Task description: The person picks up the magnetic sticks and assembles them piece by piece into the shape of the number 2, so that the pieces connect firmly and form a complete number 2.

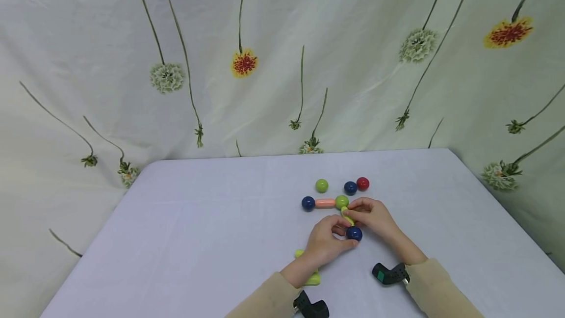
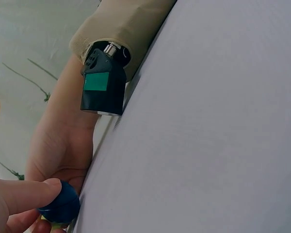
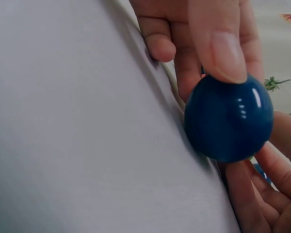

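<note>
In the head view, my left hand [image 1: 324, 243] pinches a dark blue ball [image 1: 354, 233], its thumb on the near side. This ball, large in the right wrist view [image 3: 228, 121], sits at the near end of a yellow stick [image 1: 346, 216]. Thumb and fingers of my right hand [image 1: 372, 216] hold that stick. At its far end is a green ball [image 1: 342, 202], from which a pink stick [image 1: 325, 203] runs left to another blue ball [image 1: 308, 203]. Fingers cover part of the yellow stick, so its joints show only partly.
Behind the joined pieces lie a loose green ball [image 1: 321, 185], a blue ball [image 1: 350, 188] and a red ball [image 1: 363, 183]. Yellow-green pieces [image 1: 312, 279] lie partly hidden under my left forearm. A white cloth covers the table [image 1: 198, 239]; a flowered curtain [image 1: 282, 23] hangs behind.
</note>
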{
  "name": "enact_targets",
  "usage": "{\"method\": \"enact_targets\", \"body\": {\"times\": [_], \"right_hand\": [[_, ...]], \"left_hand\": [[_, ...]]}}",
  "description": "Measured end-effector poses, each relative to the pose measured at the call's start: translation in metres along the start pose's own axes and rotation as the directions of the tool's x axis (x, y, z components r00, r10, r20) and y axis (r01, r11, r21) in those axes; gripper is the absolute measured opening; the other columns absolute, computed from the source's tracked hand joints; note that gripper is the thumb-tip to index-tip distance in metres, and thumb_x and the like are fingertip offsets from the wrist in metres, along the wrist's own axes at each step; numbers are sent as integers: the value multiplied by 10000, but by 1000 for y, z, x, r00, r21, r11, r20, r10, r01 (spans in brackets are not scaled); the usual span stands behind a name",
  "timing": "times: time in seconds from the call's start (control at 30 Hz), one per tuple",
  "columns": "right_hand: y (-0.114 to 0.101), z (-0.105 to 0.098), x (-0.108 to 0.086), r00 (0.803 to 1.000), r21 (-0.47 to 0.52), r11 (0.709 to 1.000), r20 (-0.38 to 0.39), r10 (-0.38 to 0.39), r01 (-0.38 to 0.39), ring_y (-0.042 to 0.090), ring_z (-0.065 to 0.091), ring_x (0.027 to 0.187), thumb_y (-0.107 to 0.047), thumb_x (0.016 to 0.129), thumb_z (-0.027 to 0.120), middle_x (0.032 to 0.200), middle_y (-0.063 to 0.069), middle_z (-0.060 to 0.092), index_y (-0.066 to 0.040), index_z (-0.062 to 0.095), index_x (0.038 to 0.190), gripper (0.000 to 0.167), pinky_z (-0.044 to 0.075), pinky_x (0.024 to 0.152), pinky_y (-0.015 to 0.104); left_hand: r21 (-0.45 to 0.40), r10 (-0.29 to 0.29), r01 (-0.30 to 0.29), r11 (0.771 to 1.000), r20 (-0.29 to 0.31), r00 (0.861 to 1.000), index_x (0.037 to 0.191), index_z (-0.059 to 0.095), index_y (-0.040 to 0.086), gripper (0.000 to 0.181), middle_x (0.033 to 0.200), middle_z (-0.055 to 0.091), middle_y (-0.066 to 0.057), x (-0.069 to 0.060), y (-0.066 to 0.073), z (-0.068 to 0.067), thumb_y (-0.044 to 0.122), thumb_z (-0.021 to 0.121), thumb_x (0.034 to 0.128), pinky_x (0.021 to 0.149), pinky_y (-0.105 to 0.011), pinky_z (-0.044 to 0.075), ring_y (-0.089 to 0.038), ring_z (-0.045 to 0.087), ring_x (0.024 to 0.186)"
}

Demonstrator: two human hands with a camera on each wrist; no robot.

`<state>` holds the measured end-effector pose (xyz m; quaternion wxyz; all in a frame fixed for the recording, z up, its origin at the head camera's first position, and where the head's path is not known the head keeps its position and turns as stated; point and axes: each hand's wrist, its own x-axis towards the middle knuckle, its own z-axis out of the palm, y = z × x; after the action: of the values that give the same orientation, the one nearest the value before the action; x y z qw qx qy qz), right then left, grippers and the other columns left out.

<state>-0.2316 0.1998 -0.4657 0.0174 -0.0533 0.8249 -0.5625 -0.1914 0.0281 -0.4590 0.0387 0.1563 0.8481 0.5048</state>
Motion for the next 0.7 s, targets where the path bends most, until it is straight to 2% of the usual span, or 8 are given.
{"method": "enact_targets", "body": {"times": [0.27, 0.7], "right_hand": [[1, 0, 0, 1000, 7, 1000, -4, -5, 5, 146, 622, 725, -182, 830, 722, 904, 106, 679, 37, 628, 988, 286, 524, 614, 255], [-7, 0, -4, 1000, 0, 1000, -3, 2, -2, 128, 622, 722, -153, 847, 703, 911, 114, 681, 57, 631, 1033, 290, 516, 614, 235]], "left_hand": [[12, 2, -3, 1000, 2, 1000, 955, 653, 164, 284, 844, 571, 95, 0, 0, 0, 193, 817, 725, 676, -210, 446, -42, 551, 768], [44, 52, -53, 998, 35, 998, 1052, 701, 158, 278, 881, 544, 98, -1, -1, 0, 189, 766, 783, 691, -195, 429, -23, 514, 764]]}}
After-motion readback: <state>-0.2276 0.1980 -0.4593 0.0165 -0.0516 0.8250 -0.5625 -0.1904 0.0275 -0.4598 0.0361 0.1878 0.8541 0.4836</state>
